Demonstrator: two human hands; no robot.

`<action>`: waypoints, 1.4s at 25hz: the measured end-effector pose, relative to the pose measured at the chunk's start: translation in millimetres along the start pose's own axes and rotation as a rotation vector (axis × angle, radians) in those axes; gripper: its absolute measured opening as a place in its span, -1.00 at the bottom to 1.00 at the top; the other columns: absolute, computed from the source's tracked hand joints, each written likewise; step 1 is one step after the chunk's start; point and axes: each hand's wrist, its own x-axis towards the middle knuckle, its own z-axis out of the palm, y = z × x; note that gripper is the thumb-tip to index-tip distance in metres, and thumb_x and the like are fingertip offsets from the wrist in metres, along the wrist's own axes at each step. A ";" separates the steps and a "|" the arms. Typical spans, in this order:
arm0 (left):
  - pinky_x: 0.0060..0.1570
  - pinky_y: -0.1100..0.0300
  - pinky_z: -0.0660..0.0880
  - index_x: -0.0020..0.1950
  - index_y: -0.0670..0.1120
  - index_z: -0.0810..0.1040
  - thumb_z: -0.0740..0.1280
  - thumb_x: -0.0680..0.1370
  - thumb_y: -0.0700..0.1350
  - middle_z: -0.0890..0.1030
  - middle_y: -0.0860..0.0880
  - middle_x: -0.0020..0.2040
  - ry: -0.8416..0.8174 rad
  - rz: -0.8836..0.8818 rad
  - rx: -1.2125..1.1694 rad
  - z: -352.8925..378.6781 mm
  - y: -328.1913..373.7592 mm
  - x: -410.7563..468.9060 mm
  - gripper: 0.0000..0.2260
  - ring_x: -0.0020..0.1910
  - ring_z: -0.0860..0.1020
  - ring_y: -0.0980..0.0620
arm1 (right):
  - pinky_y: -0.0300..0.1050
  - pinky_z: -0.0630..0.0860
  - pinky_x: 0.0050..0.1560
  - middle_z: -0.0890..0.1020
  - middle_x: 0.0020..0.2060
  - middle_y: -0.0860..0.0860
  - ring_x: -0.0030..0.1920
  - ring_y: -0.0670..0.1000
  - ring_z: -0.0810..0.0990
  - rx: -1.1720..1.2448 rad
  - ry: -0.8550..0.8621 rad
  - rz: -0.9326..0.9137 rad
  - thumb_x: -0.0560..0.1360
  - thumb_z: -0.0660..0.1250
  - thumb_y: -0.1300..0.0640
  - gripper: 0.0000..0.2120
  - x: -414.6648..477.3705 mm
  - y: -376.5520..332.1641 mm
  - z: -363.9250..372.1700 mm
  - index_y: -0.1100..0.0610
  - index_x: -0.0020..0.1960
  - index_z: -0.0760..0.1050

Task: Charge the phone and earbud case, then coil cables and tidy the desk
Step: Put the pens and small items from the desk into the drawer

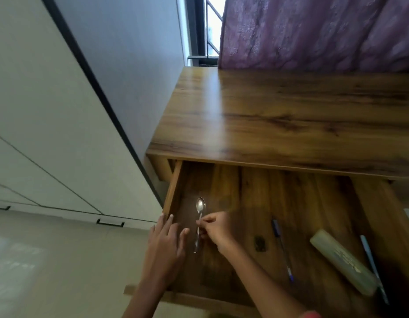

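A wooden desk [290,115] has its drawer [173,187] pulled out below the top. My right hand [216,230] pinches the handle of a metal spoon [200,210] over the drawer's left part, bowl pointing away from me. My left hand [163,246] hovers flat with straight fingers over the drawer's left wall, holding nothing. No phone, earbud case or cable shows in this view.
Inside the drawer lie a blue pen [282,249], a small dark object [260,243], a pale green tube-shaped case [343,262] and a light blue pen [372,265]. White cabinet doors [50,134] stand at the left. A purple curtain [313,31] hangs behind the desk.
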 end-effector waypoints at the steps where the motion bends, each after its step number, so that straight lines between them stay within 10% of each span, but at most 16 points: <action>1: 0.40 0.12 -0.10 0.22 -0.03 0.49 -0.27 0.43 0.27 0.36 -0.04 0.42 0.007 -0.004 0.006 1.6 -3.3 -8.9 -0.29 0.50 -0.01 0.03 | -0.16 0.62 -0.18 0.63 -0.31 0.02 -0.29 -0.06 0.62 -0.039 -0.023 0.046 0.45 0.39 0.23 -0.86 2.9 4.1 7.5 0.11 -0.28 0.56; 13: 0.42 0.11 -0.19 0.13 -0.07 0.58 0.10 0.59 0.02 0.43 -0.03 0.37 0.095 0.022 -0.030 16.3 -16.6 -16.3 -0.68 0.45 -0.09 0.12 | -0.10 0.60 -0.14 0.66 -0.17 0.08 -0.15 0.02 0.64 -0.388 0.175 -0.012 0.46 0.37 0.19 -0.93 34.0 29.9 46.0 0.18 -0.09 0.60; 21: 0.43 0.09 -0.17 0.11 -0.12 0.58 0.13 0.58 0.01 0.44 -0.06 0.36 0.107 0.031 -0.054 18.4 -20.4 -13.6 -0.68 0.45 -0.07 0.12 | -0.46 0.22 -0.42 0.60 -0.17 -0.03 -0.31 -0.21 0.44 -0.484 0.204 -0.254 0.53 0.28 0.11 -0.85 -4.0 20.9 23.9 0.14 0.00 0.58; 28: 0.43 -0.11 -0.15 0.03 -0.17 0.60 0.12 0.57 -0.01 0.51 -0.15 0.28 0.108 0.052 -0.009 15.2 -15.7 -10.1 -0.66 0.48 0.14 -0.13 | -0.40 0.36 -0.48 0.55 -0.34 -0.10 -0.41 -0.22 0.45 -0.595 0.294 -0.358 0.55 0.25 0.06 -0.85 -75.3 43.6 -51.1 0.10 -0.06 0.56; 35: 0.28 -0.06 0.28 0.12 -0.14 0.49 0.16 0.53 -0.11 0.57 -0.15 0.17 0.495 0.390 -0.093 21.7 3.5 -81.3 -0.77 0.22 0.42 -0.09 | -0.17 0.53 -0.06 0.63 -0.16 0.01 -0.03 -0.03 0.53 -0.613 0.810 -0.772 0.50 0.23 0.08 -0.79 -151.2 111.2 -82.1 0.14 -0.09 0.61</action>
